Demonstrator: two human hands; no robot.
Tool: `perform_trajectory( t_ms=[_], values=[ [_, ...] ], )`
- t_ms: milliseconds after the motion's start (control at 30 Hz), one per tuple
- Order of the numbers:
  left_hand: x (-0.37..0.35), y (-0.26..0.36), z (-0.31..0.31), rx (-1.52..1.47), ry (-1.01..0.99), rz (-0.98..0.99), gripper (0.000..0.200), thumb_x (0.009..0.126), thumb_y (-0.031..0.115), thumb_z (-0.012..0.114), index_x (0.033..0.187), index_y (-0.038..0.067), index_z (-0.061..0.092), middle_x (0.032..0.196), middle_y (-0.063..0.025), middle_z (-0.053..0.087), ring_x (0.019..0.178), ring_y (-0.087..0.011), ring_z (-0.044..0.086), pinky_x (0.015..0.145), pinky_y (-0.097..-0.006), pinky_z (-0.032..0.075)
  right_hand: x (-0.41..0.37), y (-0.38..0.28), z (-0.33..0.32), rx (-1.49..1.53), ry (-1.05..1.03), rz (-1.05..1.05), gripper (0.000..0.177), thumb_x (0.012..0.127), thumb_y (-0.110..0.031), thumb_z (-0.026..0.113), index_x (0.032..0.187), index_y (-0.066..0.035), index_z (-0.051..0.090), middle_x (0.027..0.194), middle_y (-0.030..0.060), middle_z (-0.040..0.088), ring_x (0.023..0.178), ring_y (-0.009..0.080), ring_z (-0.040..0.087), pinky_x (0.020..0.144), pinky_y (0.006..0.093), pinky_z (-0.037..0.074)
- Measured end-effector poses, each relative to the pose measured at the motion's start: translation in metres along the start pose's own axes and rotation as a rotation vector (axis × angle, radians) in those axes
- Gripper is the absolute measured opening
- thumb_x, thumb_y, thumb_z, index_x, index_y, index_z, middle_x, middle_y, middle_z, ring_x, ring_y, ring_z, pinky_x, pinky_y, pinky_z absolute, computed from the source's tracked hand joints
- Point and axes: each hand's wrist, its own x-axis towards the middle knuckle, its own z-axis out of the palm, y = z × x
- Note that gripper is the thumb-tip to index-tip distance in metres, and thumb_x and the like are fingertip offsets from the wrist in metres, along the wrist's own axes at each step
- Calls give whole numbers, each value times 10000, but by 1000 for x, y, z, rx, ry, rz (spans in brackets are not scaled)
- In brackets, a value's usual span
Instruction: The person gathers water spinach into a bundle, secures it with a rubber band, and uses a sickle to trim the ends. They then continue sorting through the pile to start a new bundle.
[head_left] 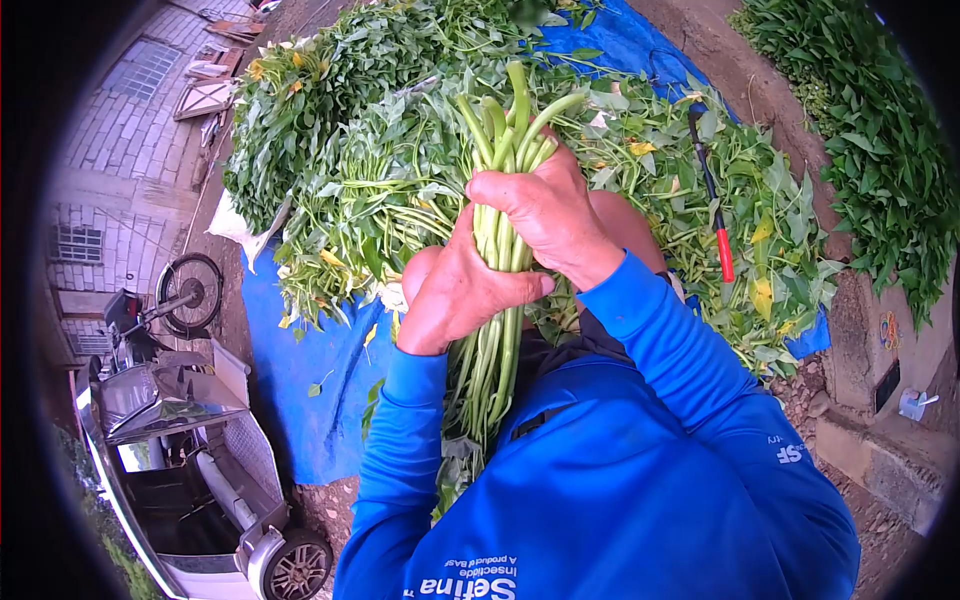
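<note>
Both my hands grip one upright bunch of water spinach (497, 235), its thick pale-green stem ends pointing away from me and its thinner stalks hanging toward my lap. My left hand (455, 290) wraps the middle of the bunch, thumb across the front. Higher up, my right hand (545, 210) closes round the stems just below their ends. Beneath and around my hands lie loose leafy stems (385, 205), some leaves yellow. To the right of my right hand, a long, slim tool with a black length and a red end (722, 255) rests on the greens.
A blue tarp (310, 370) lies under the greens. A heap of leafy bunches (330, 110) is at the back left, and another leafy pile (860, 130) at the right. A motorcycle with a sidecar (190, 450) stands at the left. A concrete ledge (880, 455) borders the right.
</note>
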Motion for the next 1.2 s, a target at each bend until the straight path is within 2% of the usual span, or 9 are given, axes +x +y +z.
perform_trajectory(
  t_ms=[167,333,367,433,500,600,700,1000,1200],
  values=[
    [3,-17,-16,-390,-121,-213,412,771,132,863,1155,45,744,970,-40,757,869,-174,714,803,-318,560,13,2,14,-126,-34,-70,662,733,-119,818,1319,43,556,1046,112,662,933,222,674,829,386,576],
    [-22,-12,-84,-524,-82,-156,472,729,75,825,1162,-9,656,881,-88,708,779,-190,690,730,-329,563,13,-17,-16,-248,-470,-51,1163,834,-325,947,1714,-93,222,1545,265,523,1491,398,463,1214,529,411],
    [-32,-14,-104,-492,14,-117,558,672,109,849,1175,-16,644,872,-107,706,758,-205,693,713,-342,573,14,-30,-35,-312,-507,-9,1015,871,-315,914,1680,-104,338,1597,268,479,1549,405,392,1226,552,392],
    [-60,-16,-150,-498,238,-59,640,612,142,878,1180,-2,620,865,-114,694,753,-228,697,701,-366,591,35,-18,-106,-446,-369,120,509,947,-265,839,1375,-24,705,1371,160,692,1313,240,637,1117,399,510],
    [-94,-14,-196,-507,442,50,656,636,174,868,1204,21,577,855,-102,649,740,-239,678,701,-364,592,59,23,-214,-748,-32,94,345,966,-237,777,1181,32,760,1092,134,795,1039,208,751,928,363,584],
    [-147,-8,-242,-481,686,184,643,685,225,826,1234,42,545,885,-72,603,746,-213,632,736,-368,555,61,80,-381,-1409,496,-100,158,880,-120,737,905,21,672,922,244,738,856,409,727,817,475,576],
    [-180,14,-261,-421,784,176,680,642,205,838,1231,33,545,873,-70,607,735,-212,633,708,-349,558,32,96,-460,-1620,569,-87,213,892,-162,748,853,15,636,888,270,722,883,481,704,826,537,554],
    [-114,2,-125,-637,-128,-455,574,683,7,892,1194,-12,631,890,-138,719,789,-244,714,732,-374,577,26,137,-471,-1475,642,245,256,979,-254,705,992,2,700,1011,306,732,1037,500,695,902,560,543],
    [-33,-57,-1,-653,-511,-288,486,774,95,900,1198,25,672,989,-78,714,864,-174,677,786,-323,553,37,140,-472,-1359,713,311,188,904,-150,703,1021,-2,704,1057,306,732,1048,512,697,919,561,554]
  ],
)
